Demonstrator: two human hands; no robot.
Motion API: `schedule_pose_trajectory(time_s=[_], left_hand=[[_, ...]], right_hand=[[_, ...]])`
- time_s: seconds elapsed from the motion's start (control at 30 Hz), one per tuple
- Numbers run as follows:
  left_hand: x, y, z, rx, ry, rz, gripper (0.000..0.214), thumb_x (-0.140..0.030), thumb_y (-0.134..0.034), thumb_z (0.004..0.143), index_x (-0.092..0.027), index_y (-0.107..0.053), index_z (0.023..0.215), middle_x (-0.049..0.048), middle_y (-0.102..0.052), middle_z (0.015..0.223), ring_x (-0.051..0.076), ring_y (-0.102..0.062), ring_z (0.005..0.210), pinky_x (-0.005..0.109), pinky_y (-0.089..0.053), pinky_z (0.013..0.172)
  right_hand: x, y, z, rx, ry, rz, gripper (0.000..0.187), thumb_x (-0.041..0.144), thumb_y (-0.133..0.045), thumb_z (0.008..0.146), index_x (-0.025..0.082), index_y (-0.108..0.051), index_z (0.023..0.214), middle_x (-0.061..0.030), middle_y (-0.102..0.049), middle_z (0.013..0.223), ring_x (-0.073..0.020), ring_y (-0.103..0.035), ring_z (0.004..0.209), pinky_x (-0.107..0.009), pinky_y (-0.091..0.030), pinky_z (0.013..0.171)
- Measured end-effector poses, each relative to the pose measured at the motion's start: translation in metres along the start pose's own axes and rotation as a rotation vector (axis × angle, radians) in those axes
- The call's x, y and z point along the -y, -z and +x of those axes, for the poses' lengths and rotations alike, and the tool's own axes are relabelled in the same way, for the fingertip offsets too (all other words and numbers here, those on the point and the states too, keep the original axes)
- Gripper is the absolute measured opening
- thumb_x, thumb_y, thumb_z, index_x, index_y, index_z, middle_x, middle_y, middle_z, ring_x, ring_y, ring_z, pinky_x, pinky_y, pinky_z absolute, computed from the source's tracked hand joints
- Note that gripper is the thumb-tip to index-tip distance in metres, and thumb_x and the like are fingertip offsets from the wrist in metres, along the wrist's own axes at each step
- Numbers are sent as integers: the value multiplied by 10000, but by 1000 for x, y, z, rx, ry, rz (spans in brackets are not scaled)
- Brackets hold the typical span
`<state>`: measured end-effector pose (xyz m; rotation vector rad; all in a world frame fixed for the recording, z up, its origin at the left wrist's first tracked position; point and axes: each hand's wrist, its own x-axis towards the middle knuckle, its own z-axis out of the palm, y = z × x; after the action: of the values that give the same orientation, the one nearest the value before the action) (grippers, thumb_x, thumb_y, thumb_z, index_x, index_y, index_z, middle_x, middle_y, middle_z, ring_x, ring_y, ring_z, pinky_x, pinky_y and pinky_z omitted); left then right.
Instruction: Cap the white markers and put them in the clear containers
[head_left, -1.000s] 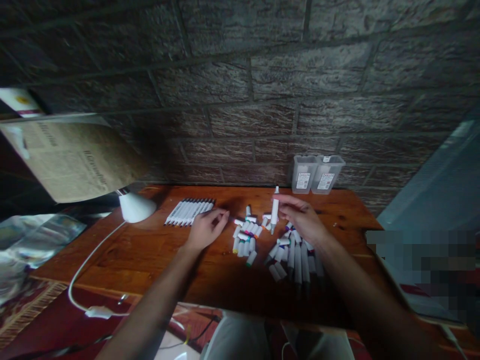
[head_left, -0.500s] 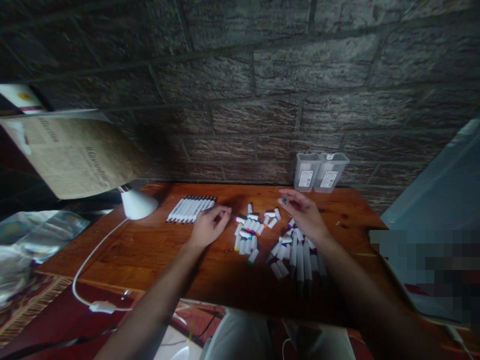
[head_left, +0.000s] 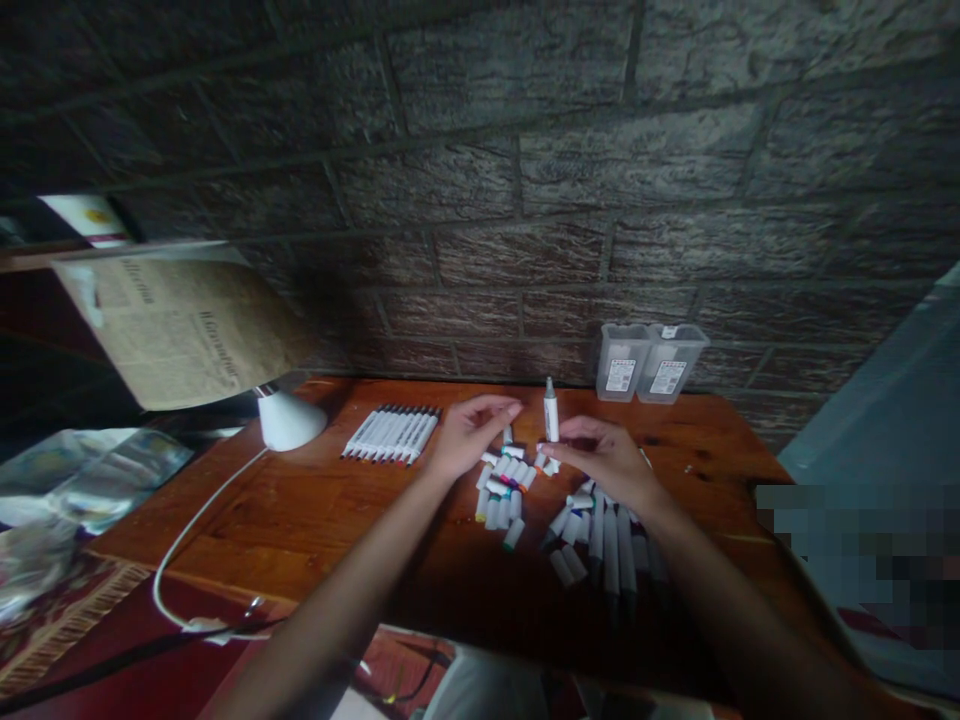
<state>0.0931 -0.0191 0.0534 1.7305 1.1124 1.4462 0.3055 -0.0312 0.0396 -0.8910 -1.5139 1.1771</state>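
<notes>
My right hand pinches a white marker by its lower end and holds it upright above the wooden table. My left hand hovers just left of it, fingers stretched toward the marker, holding nothing. Below and between the hands lies a cluster of loose marker caps. Under my right wrist sits a pile of uncapped markers. A neat row of capped markers lies to the left of my left hand.
Two clear plastic boxes stand against the brick wall at the back right. A white lamp base with its cord sits at the table's left, a newspaper-print shade above it. Plastic wrapping lies far left.
My right hand lowered the marker, then raised it upright again. My left hand lifted off the table and moved right toward the marker. The camera view shifted slightly.
</notes>
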Motion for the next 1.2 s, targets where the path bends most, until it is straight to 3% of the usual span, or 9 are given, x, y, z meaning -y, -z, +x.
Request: schedule_pose_trajectory(time_s=[0.13,0.33,0.5,0.6,0.67,0.8,0.97,1.1,1.2], left_hand=[[2,-19,-2,50,50,-170,292,-404,-790,738,-188,-769,932,68,-778,963,192,-708,883,338,-545,866],[13,-31,-16,76,157,-362,340,-361,-849,668,-180,-731,931,57,-773,936,185,-710,849,334,-555,830],[15,-16,-7,-78,179,-313,318,-354,-824,689,-177,-736,938,49,-775,931,169,-704,820,304,-541,802],[22,16,2,-237,146,-114,354,-395,-799,698,-158,-747,956,67,-778,934,183,-704,821,299,-527,798],[28,40,5,-306,116,136,378,-434,-760,728,-146,-755,973,79,-777,890,200,-703,778,297,-518,747],[33,71,2,-229,220,778,295,-466,-641,816,-233,-790,920,72,-786,915,245,-717,836,304,-489,734],[30,71,-1,-132,410,1294,374,-524,-532,849,-270,-797,917,114,-778,905,333,-707,909,415,-459,816],[36,70,-1,-52,447,1433,382,-514,-516,845,-260,-797,892,131,-768,907,340,-699,921,473,-414,892],[40,72,-2,-63,468,1457,417,-536,-510,841,-233,-794,885,149,-763,928,345,-693,935,485,-398,917]], right_hand=[[-1,2,-1,45,-32,-1,272,422,-815,682,211,-768,848,-40,-771,843,-202,-695,752,-324,-524,712],[1,-2,-5,61,-59,-132,237,410,-794,704,230,-796,857,-31,-781,811,-204,-688,687,-311,-506,631],[1,-2,-5,20,-83,-168,349,478,-764,726,218,-798,956,-61,-790,932,-243,-715,815,-346,-528,727],[0,3,-3,-21,-94,-176,385,533,-740,736,210,-795,937,-58,-788,951,-244,-713,842,-341,-522,747],[1,6,-3,2,-94,-210,398,563,-695,772,208,-793,922,-44,-788,914,-233,-707,831,-323,-508,736],[0,9,-4,31,-90,-309,441,593,-615,828,195,-787,908,-32,-776,855,-228,-695,812,-307,-482,714],[-5,11,-4,65,-116,-347,451,614,-583,844,208,-775,883,-33,-777,879,-237,-702,821,-322,-485,723],[-5,11,-3,65,-111,-309,407,583,-603,842,214,-769,885,-33,-782,919,-239,-708,870,-324,-490,756],[-3,11,-3,80,-104,-297,389,558,-622,835,207,-770,912,-35,-782,922,-239,-707,872,-326,-494,768]])
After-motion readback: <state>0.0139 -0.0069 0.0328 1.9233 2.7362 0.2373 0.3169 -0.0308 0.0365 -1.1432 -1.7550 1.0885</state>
